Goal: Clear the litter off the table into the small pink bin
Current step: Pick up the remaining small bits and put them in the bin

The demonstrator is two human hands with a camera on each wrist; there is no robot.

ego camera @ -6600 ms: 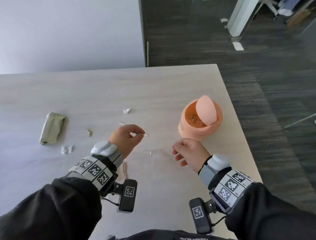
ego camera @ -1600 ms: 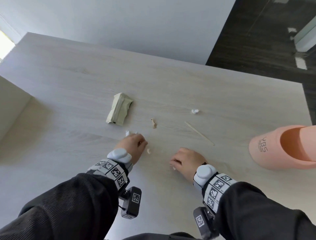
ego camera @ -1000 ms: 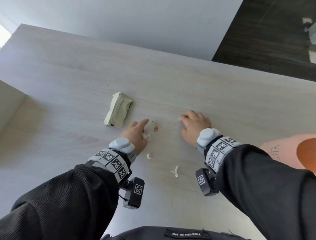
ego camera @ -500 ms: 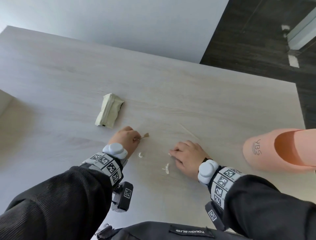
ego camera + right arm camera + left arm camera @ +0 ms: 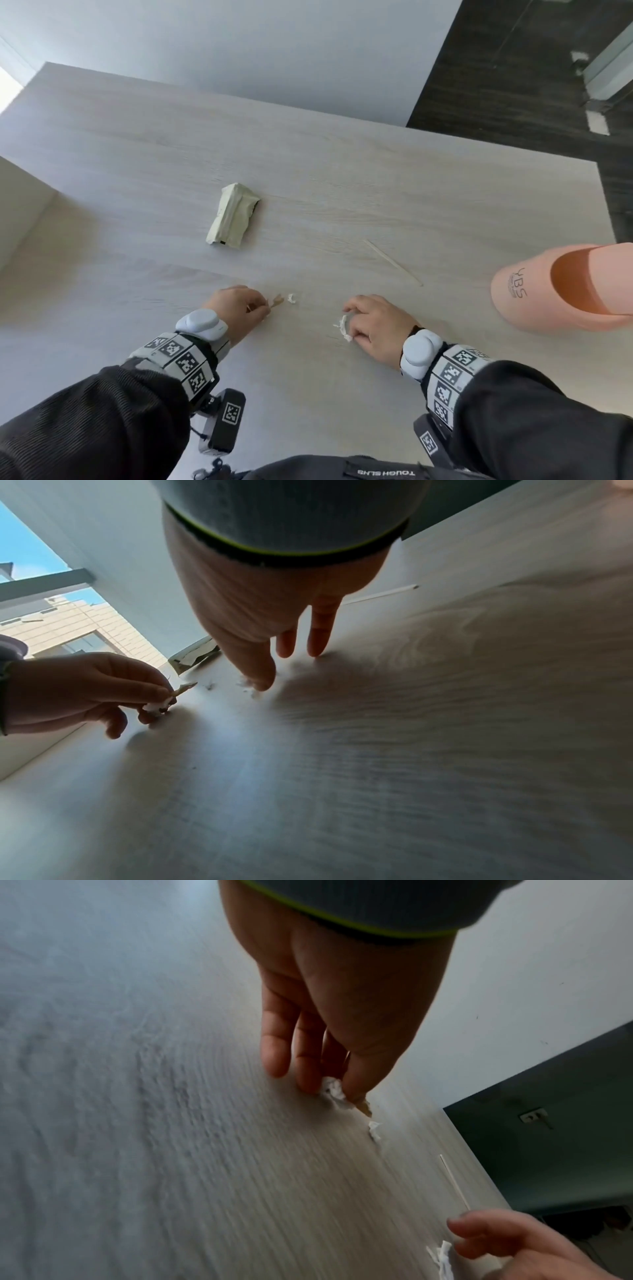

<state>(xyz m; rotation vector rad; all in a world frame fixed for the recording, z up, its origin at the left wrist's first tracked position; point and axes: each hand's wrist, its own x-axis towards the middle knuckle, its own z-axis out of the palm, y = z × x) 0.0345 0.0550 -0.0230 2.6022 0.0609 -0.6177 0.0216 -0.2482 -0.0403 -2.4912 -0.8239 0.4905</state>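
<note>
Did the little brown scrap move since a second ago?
Yes. The brown scrap lay on the table right of the green packet's near end; now the left hand pinches it, nearer the person.

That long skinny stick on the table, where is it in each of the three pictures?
Head: the stick lies right of centre, between the right hand and the pink bin.
Left wrist: stick at lower right, above that hand.
Right wrist: stick upper right, beyond the fingers.
Shared landmark: the right hand.

The right hand (image 5: pixel 371 327), at the far white scrap a second ago, is back near the front, fingers around a twisted white scrap (image 5: pixel 343 327). The left hand (image 5: pixel 236 313) now pinches a brown scrap (image 5: pixel 276 301).
</note>
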